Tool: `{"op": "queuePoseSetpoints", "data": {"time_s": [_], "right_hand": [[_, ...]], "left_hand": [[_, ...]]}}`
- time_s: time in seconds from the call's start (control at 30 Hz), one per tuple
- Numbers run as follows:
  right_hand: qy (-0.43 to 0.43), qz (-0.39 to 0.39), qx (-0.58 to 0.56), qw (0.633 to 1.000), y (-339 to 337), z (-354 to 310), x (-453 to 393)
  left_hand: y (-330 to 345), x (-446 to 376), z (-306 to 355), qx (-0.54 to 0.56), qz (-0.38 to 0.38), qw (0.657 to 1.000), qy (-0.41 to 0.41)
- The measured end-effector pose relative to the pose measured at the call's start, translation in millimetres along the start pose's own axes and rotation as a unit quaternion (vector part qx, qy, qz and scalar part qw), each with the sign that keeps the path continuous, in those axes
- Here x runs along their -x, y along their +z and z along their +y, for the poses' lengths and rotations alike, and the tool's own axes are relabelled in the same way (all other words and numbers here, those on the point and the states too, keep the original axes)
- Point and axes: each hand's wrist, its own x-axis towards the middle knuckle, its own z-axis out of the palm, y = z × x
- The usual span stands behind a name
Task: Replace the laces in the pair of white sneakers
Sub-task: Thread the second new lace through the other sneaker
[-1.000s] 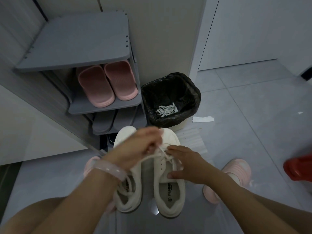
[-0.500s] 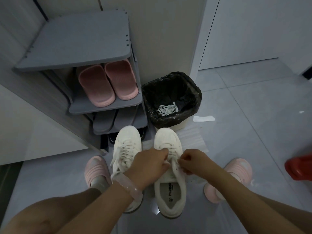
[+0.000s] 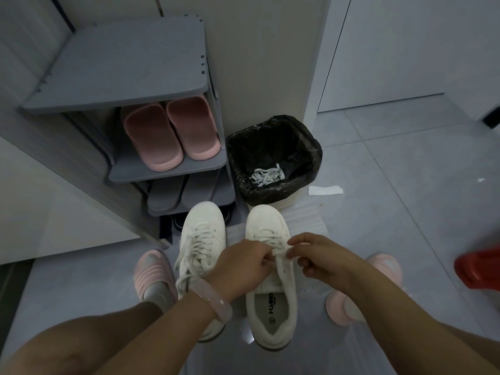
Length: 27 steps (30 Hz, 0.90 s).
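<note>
A: Pictured on a grey tiled floor [image 3: 392, 212]: pair of white sneakers, toes toward a black-lined waste bin [image 3: 273, 158]. Left sneaker [image 3: 201, 239] laced, ends trailing loose. Right sneaker [image 3: 273, 301] under both hands.

B: And the hands?

A: Left hand [image 3: 240, 266] curled tight around the white lace [image 3: 281, 253] at the upper eyelets. Right hand [image 3: 315, 258] pinching the same lace between thumb and fingertips. Discarded old laces [image 3: 266, 175] heaped in the bin.

B: Likely trouble?

A: Lace twisting flat-side-under if pulled too fast. Uneven ends if drawn harder from one side. Possibly a skipped eyelet, hidden beneath the knuckles. Shoe sliding on smooth tile with nothing pinning it down. Loose ends on the left sneaker snagging under a wrist, near the pink bracelet [image 3: 213, 304].
</note>
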Motion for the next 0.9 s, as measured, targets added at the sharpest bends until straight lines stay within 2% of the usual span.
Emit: {"op": "queuePoseSetpoints", "data": {"time_s": [0.17, 0.23, 0.33, 0.4, 0.43, 0.53, 0.63, 0.77, 0.83, 0.9], "right_hand": [[-0.075, 0.092, 0.044, 0.992, -3.9, -1.3, -5.1], [-0.139, 0.091, 0.129, 0.978, -4.4, -1.4, -6.0], [-0.252, -0.003, 0.319, 0.914, 1.4, 9.2, -11.6], [-0.269, -0.036, 0.446, 0.853, 3.3, 20.3, -17.3], [-0.265, -0.033, 0.477, 0.837, 3.3, 23.2, -18.6], [-0.252, -0.017, 0.483, 0.839, 3.2, 22.7, -18.0], [-0.241, -0.016, 0.492, 0.837, 4.1, 21.7, -18.8], [-0.237, -0.018, 0.488, 0.840, 4.5, 20.3, -16.6], [-0.249, -0.016, 0.486, 0.838, 7.8, 20.4, -14.9], [-0.311, -0.027, 0.453, 0.835, 13.9, 20.3, -12.0]], "left_hand": [[-5.8, -0.7, -3.2, 0.081, -0.007, 0.996, -0.023], [-8.6, -0.5, -5.8, 0.086, -0.015, 0.996, -0.024], [-12.3, -1.3, -8.5, 0.084, -0.038, 0.995, -0.032], [-13.5, -1.2, -7.8, 0.080, -0.049, 0.995, -0.035], [-14.5, -0.7, -6.5, 0.087, -0.056, 0.994, -0.037], [-23.8, 0.9, -1.8, 0.141, -0.080, 0.986, -0.048], [-39.2, 4.0, 0.3, 0.199, -0.068, 0.975, -0.066], [-43.9, 8.2, 0.8, 0.214, -0.096, 0.971, -0.054], [-44.2, 9.3, 5.3, 0.235, -0.071, 0.969, -0.020], [-44.9, 7.5, 9.2, 0.247, 0.001, 0.968, 0.040]]}}
